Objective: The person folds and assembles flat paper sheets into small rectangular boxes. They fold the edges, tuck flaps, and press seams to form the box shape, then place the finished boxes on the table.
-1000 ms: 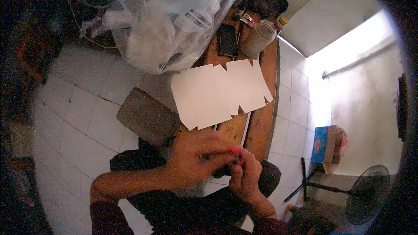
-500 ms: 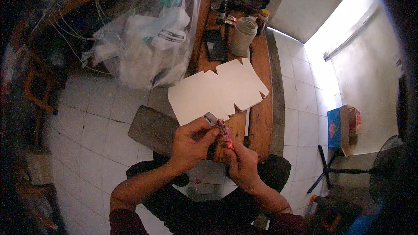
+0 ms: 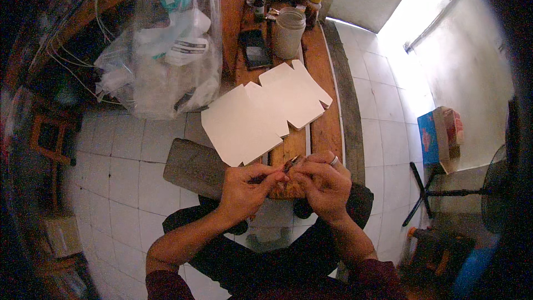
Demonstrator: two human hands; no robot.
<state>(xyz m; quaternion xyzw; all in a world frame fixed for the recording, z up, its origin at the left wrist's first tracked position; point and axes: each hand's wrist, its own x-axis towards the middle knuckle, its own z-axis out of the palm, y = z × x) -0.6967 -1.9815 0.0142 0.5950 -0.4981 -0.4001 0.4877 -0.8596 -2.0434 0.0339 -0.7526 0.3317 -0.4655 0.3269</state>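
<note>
My left hand (image 3: 247,188) and my right hand (image 3: 323,182) meet at the near end of a narrow wooden table (image 3: 327,128). Between their fingertips they pinch a small slim object (image 3: 290,164) with a reddish part; its kind is too small to tell. My right hand wears a ring. Just beyond the hands lies a flat white die-cut cardboard blank (image 3: 265,112) with flaps, hanging over the table's left edge.
At the far end of the table stand a pale lidded jar (image 3: 288,32), a dark phone (image 3: 255,49) and small bottles. A large clear plastic bag (image 3: 166,50) of items sits to the left. A brown flat slab (image 3: 194,168) lies below, a fan stand (image 3: 438,191) stands right.
The view has shifted, so table and cardboard blank sit further up and right. My hands have stayed together on the small object, now held lower over the table's near end.
</note>
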